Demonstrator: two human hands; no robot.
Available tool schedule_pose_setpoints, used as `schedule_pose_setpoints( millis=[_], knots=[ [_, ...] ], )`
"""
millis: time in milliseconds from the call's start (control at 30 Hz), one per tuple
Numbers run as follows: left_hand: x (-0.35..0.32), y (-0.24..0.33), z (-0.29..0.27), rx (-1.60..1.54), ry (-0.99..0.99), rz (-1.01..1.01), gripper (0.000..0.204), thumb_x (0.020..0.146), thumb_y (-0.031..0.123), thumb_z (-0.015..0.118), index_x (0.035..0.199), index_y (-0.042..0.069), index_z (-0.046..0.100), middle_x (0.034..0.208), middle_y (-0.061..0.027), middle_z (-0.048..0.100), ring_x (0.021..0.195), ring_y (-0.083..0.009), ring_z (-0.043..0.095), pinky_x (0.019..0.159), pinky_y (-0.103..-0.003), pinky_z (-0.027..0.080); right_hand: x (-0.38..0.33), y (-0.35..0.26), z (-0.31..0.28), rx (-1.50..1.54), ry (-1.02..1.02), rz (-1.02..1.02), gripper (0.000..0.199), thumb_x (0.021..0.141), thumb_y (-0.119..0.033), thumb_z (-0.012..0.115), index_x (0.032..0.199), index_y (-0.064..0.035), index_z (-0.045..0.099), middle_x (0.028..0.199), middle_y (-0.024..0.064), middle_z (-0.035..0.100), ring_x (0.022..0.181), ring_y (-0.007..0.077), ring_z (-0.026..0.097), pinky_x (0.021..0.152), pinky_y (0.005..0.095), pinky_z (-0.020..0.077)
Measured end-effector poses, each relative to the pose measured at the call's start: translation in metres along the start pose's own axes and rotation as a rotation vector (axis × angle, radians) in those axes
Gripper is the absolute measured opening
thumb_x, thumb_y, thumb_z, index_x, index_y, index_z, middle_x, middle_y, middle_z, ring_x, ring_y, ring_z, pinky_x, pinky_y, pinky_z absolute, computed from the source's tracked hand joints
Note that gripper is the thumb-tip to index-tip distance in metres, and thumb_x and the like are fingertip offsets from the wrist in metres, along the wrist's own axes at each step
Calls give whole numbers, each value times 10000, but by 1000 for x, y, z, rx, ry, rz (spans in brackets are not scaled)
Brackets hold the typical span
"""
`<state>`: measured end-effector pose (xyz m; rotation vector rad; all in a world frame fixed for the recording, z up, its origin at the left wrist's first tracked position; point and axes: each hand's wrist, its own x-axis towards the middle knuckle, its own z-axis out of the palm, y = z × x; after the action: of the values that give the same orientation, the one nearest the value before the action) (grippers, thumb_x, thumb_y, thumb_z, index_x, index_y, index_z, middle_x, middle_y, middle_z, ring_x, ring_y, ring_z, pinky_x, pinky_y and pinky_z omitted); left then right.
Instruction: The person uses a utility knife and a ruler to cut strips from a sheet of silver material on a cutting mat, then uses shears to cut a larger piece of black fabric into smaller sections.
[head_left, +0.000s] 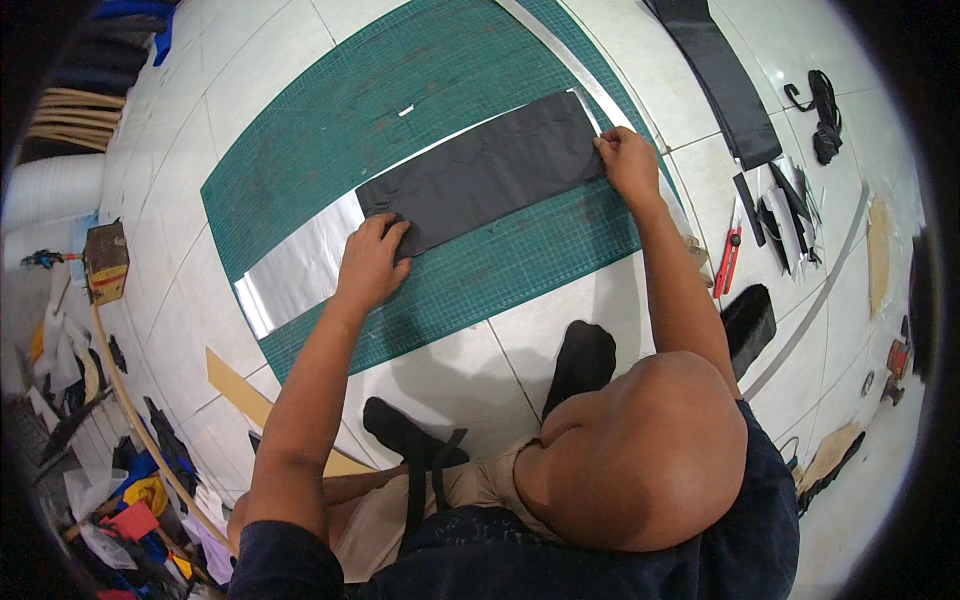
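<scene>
A black fabric strip lies over a longer silver sheet on the green cutting mat. The silver sheet shows past the strip's left end and as a thin line along its far edge. My left hand rests on the strip's near left corner, thumb apart from the bent fingers. At the right end, my right hand pinches the strip's edge between thumb and fingers. Beside that hand a metal ruler runs along the mat's right side, partly covered by my arm.
Right of the mat lie a red box cutter, dark and silver scraps, a folded black fabric length and a black cord bundle. To the left stand a small box and a pile of coloured scraps.
</scene>
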<state>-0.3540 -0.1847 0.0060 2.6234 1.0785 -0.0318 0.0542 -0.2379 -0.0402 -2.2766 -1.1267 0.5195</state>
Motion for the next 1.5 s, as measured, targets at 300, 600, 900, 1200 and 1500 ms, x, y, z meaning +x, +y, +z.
schedule_pose_setpoints(
  millis=[300,600,900,1200,1500],
  knots=[
    [-18,-3,8,-148,157,-255,636,727,113,733,1316,31,505,1339,-196,506,1263,-380,480,1077,-447,409,-1,4,0,42,10,-40,243,876,-234,694,979,-14,706,909,194,723,863,341,708,775,416,545],
    [-37,-16,19,-247,118,-232,631,760,110,724,1334,-2,486,1349,-217,508,1271,-390,484,1094,-434,393,-2,3,0,26,16,-64,248,886,-238,691,961,-3,712,883,184,725,827,334,709,759,407,540],
    [-36,-12,12,-298,91,-264,605,798,115,711,1358,26,501,1344,-204,517,1255,-380,495,1072,-430,419,2,5,0,12,5,-74,247,887,-230,689,976,-1,716,904,177,727,856,324,709,773,400,537],
    [-37,-17,17,-254,106,-273,594,808,125,718,1353,25,505,1313,-192,549,1231,-378,520,1060,-424,425,2,3,1,-56,-12,-45,271,901,-267,685,1001,-18,721,931,177,731,875,325,709,790,408,537],
    [-32,-16,18,-248,90,-307,621,801,185,744,1353,25,509,1304,-197,550,1244,-380,512,1059,-427,429,5,9,2,2,-9,-27,276,900,-275,689,986,-16,722,922,175,732,872,324,712,784,399,539]
  ],
)
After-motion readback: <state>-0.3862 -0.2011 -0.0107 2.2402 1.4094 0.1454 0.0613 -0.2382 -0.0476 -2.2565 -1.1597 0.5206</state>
